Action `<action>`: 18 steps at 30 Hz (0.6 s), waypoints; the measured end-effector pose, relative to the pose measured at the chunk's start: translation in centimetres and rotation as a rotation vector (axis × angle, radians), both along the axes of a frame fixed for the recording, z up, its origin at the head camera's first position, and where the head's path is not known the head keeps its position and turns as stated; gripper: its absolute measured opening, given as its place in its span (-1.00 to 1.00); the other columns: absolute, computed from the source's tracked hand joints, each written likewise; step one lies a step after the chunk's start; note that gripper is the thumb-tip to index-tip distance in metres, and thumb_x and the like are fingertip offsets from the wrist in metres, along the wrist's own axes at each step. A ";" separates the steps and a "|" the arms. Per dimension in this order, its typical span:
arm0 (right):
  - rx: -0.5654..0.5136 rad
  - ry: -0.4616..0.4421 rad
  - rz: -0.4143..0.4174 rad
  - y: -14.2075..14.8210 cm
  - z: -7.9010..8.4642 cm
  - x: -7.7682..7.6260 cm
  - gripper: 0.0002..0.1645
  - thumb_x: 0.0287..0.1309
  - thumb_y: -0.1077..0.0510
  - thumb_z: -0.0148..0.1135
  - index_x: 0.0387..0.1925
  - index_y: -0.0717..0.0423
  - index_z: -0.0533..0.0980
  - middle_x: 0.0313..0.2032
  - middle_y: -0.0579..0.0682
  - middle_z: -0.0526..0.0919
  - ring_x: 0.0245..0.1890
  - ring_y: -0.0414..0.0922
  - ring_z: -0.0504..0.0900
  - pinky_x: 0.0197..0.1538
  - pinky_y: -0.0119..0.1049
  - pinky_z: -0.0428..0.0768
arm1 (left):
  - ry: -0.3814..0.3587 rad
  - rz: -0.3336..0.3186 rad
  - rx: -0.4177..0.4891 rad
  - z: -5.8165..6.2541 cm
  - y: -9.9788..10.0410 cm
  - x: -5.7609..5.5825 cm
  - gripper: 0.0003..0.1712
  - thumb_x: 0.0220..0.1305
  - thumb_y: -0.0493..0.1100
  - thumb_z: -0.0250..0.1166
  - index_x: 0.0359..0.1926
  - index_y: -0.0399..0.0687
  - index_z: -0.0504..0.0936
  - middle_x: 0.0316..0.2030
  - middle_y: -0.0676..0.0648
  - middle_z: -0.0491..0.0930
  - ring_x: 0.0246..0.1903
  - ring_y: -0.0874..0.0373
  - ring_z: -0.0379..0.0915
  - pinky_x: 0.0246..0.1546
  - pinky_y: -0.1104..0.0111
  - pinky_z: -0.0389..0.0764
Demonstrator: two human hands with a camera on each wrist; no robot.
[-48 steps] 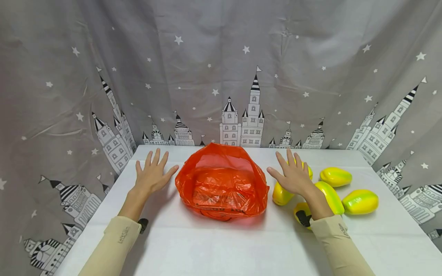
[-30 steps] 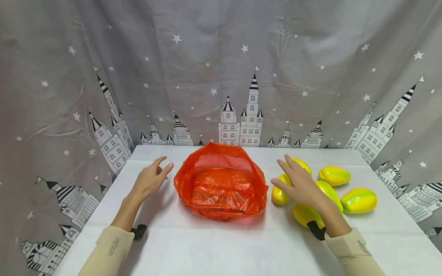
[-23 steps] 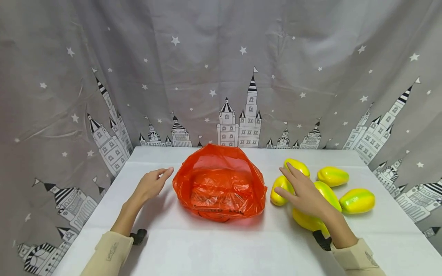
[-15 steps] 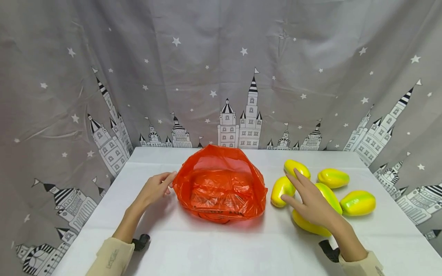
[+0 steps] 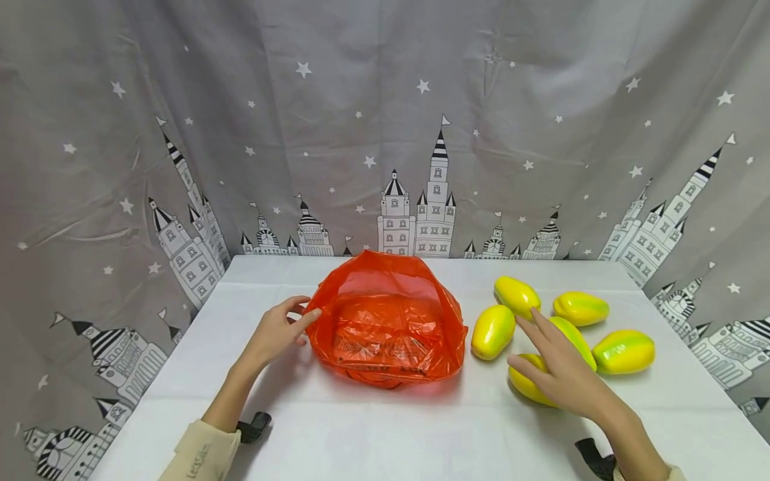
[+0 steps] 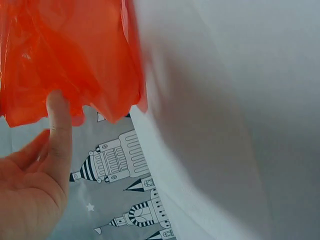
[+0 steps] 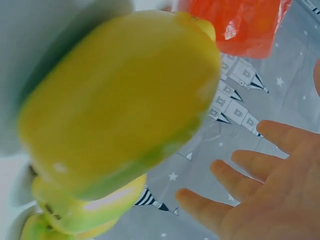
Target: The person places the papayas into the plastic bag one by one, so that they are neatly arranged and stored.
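A red plastic bag (image 5: 385,327) lies mid-table with its mouth held wide toward me. My left hand (image 5: 278,334) is at its left rim, thumb inside the mouth and fingers outside. In the left wrist view, the bag's edge (image 6: 70,107) passes between thumb and a fingertip. My right hand (image 5: 562,371) hovers with fingers spread over the nearest yellow papaya (image 5: 528,382), partly covering it and a greener papaya (image 5: 574,341) behind. In the right wrist view, that large papaya (image 7: 125,105) sits beside the extended fingers, which hold nothing.
Other papayas lie around the right hand: a yellow one (image 5: 493,332) near the bag, another (image 5: 517,296) behind it, and two (image 5: 580,308) farther right. A white cloth covers the table (image 5: 385,434). A grey castle-print curtain (image 5: 337,133) closes off the back and sides.
Both hands were spread flat beside the bag. The left has moved right onto the bag's rim, its thumb slipping inside. The right has drawn back toward me, over the nearest papaya.
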State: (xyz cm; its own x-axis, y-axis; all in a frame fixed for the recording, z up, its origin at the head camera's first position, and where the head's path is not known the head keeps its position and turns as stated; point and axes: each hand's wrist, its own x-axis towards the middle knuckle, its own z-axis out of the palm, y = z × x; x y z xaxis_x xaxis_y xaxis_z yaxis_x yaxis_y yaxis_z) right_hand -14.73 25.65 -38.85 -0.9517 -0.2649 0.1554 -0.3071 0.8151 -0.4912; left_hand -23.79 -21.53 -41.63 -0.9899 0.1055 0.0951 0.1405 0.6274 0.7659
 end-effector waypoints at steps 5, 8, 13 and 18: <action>-0.009 -0.037 0.001 0.7 -0.6 0.5 -0.09 0.31 -0.24 0.17 0.49 0.13 0.15 0.47 0.33 0.00 0.40 0.37 0.03 0.27 0.42 0.07 | -0.004 0.012 0.010 0.1 0.4 0.0 -0.23 0.34 0.15 0.26 0.32 -0.34 0.36 0.05 -0.34 0.53 -0.36 0.09 0.61 -0.14 0.15 0.63; -0.014 -0.064 0.003 1.0 -1.1 0.8 -0.08 0.30 -0.25 0.18 0.47 0.19 0.18 0.46 0.36 0.03 0.39 0.37 0.06 0.27 0.42 0.09 | 0.000 0.020 0.010 0.0 0.4 0.0 -0.27 0.34 0.14 0.27 0.29 -0.32 0.40 0.06 -0.34 0.54 -0.36 0.08 0.60 -0.22 0.22 0.62; -0.013 -0.060 0.025 1.4 -1.8 0.9 -0.08 0.27 -0.24 0.23 0.42 0.27 0.23 0.41 0.41 0.11 0.37 0.36 0.13 0.28 0.37 0.15 | 0.014 0.035 -0.024 -0.1 0.5 0.1 -0.34 0.35 0.12 0.27 0.23 -0.31 0.49 0.02 -0.29 0.59 -0.22 -0.01 0.61 -0.21 0.22 0.59; -0.012 -0.054 0.056 1.6 -2.4 0.9 -0.09 0.24 -0.21 0.28 0.39 0.28 0.27 0.35 0.37 0.27 0.34 0.34 0.23 0.27 0.34 0.19 | 0.024 0.046 -0.026 -0.1 0.7 0.1 -0.41 0.37 0.07 0.26 0.19 -0.31 0.53 -0.02 -0.27 0.62 -0.15 -0.05 0.59 -0.16 0.18 0.58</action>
